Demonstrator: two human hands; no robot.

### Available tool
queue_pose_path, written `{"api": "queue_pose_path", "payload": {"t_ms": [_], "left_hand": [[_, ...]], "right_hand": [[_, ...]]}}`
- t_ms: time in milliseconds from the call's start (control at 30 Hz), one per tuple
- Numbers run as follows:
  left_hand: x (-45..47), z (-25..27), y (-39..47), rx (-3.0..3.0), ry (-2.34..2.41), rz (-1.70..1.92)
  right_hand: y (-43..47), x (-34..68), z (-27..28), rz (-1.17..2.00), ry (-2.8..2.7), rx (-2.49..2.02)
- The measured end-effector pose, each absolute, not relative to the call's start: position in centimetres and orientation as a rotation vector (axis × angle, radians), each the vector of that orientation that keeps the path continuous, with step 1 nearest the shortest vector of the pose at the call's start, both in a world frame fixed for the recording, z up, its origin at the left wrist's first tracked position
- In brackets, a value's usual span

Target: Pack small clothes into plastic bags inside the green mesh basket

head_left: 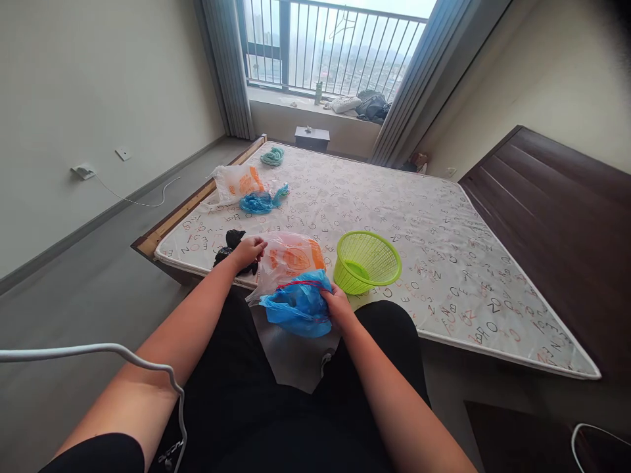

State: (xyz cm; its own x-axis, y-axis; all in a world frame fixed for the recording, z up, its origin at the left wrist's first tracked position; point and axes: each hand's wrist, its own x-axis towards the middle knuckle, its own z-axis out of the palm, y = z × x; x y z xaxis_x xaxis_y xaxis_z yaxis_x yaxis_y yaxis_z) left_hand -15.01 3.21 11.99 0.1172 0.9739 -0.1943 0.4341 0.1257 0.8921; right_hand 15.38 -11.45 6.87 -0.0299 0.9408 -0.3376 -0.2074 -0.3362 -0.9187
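Observation:
My right hand grips the side of a crumpled blue plastic bag with red drawstring along its top, held above my lap. My left hand hovers over the mattress's near edge with its fingers curled together; what they hold, if anything, is hidden. Beneath and beside that hand lie black plastic bags. Just behind the blue bag rests a translucent plastic bag with orange print. To the right of it a green plastic basket leans tilted on the mattress, its open top facing me.
The mattress with printed letters fills the middle. Farther back on it lie another orange-printed bag, a second blue bag and a pale green bundle. A white cable crosses my left arm. A dark headboard stands right.

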Motion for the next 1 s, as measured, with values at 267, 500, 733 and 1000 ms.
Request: {"api": "queue_pose_path", "payload": {"t_ms": [267,500,733,1000], "left_hand": [[-8.5,10.4,-3.8,1.744,0.900,0.349],[-9.2,9.8,-1.7,1.789,1.149,0.164],[-12.0,12.7,1.7,1.155,1.256,1.299],[-21.0,14.4,5.3,0.340,1.694,1.847]], "right_hand": [[-12.2,15.7,8.8,1.728,-0.565,-1.090],[-11.9,15.7,8.4,1.623,-0.592,-1.059],[-11.6,16.0,7.2,1.440,-0.786,-1.235],[-11.8,15.2,7.1,1.500,-1.019,-1.308]]}}
